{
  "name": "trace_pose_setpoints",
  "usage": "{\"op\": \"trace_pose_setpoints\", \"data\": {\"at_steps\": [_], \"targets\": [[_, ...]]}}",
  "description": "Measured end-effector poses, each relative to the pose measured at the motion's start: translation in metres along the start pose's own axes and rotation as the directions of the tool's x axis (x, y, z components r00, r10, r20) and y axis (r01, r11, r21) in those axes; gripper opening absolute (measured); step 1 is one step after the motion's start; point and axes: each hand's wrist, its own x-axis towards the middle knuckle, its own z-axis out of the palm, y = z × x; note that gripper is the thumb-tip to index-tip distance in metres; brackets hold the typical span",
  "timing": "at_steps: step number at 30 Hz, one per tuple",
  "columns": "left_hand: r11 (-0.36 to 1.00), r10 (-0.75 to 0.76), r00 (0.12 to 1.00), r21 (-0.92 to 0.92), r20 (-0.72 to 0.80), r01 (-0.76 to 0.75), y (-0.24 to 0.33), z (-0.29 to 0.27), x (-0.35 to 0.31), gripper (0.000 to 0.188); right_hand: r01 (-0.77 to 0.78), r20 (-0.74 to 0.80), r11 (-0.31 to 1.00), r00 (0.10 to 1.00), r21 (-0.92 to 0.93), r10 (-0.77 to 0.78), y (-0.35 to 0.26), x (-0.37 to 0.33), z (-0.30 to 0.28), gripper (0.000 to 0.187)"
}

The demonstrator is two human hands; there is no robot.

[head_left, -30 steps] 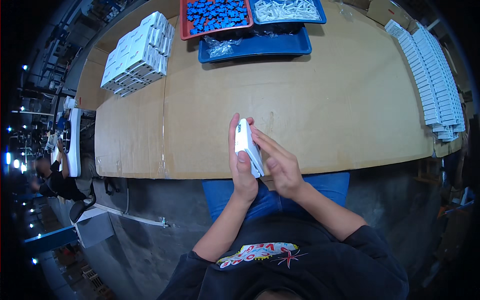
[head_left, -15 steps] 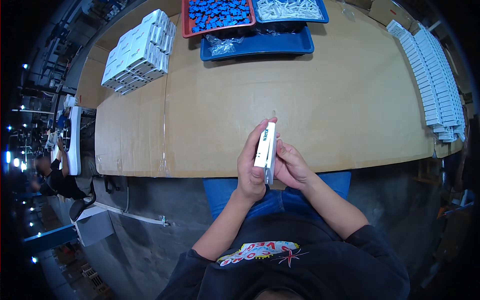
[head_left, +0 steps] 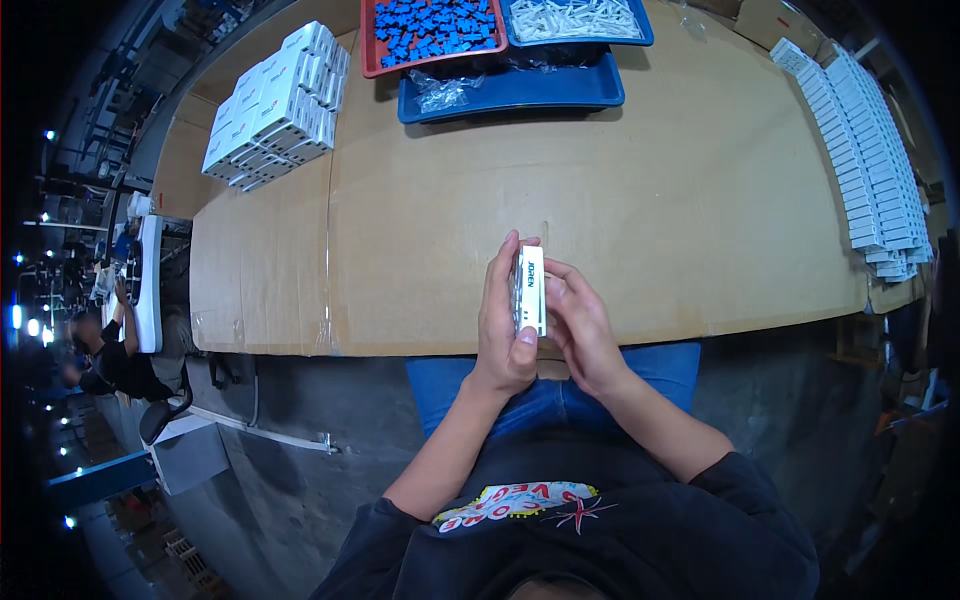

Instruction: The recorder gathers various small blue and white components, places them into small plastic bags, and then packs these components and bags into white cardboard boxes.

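Note:
Over the near edge of the table I hold a small white box (head_left: 533, 292), its narrow printed side facing up. My left hand (head_left: 500, 330) wraps round the box's left side, with the thumb on its near end and the fingers along its far part. My right hand (head_left: 588, 335) is curved against the right side, its fingertips and thumb at the box's edge. The hands hide the box's broad faces.
At the back left stands a stack of white boxes (head_left: 270, 105). Behind the table's middle are a red tray (head_left: 372, 62) of blue pieces, a blue tray (head_left: 632, 42) of white pieces, and another blue tray (head_left: 530, 98) holding clear plastic. Long rows of white boxes (head_left: 865, 160) line the right.
The box has turned so its printed narrow side faces up more squarely, and the gap along its right side no longer shows. My right hand's fingers have shifted up along its edge.

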Motion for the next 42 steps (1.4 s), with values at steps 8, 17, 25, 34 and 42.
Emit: {"op": "trace_pose_setpoints", "data": {"at_steps": [8, 17, 25, 34, 42], "targets": [[0.996, 0.034, 0.979, 0.085, -0.202, -0.017, 0.009, 0.012, -0.006, 0.106, 0.154, 0.051, 0.986, 0.987, -0.066, -0.150, 0.009, -0.007, 0.021, 0.058], [0.989, 0.093, 0.971, 0.131, -0.222, -0.064, -0.002, 0.007, -0.011, 0.086, 0.235, 0.133, 0.934, 0.970, -0.270, -0.206, 0.013, -0.014, 0.021, 0.060], [0.989, 0.147, 0.953, 0.061, -0.265, -0.135, -0.001, 0.010, -0.012, 0.079, 0.333, 0.178, 0.872, 0.941, -0.358, -0.286, 0.020, -0.016, 0.014, 0.053], [1.000, 0.021, 0.969, 0.011, -0.245, -0.019, -0.001, 0.009, -0.014, 0.101, 0.331, 0.229, 0.886, 0.937, -0.326, -0.265, 0.019, -0.007, 0.010, 0.058], [0.971, -0.160, 0.974, -0.203, -0.159, 0.126, -0.005, -0.002, -0.009, 0.124, 0.082, 0.380, 0.970, 0.925, -0.228, 0.011, -0.012, -0.005, -0.009, 0.070]]}}
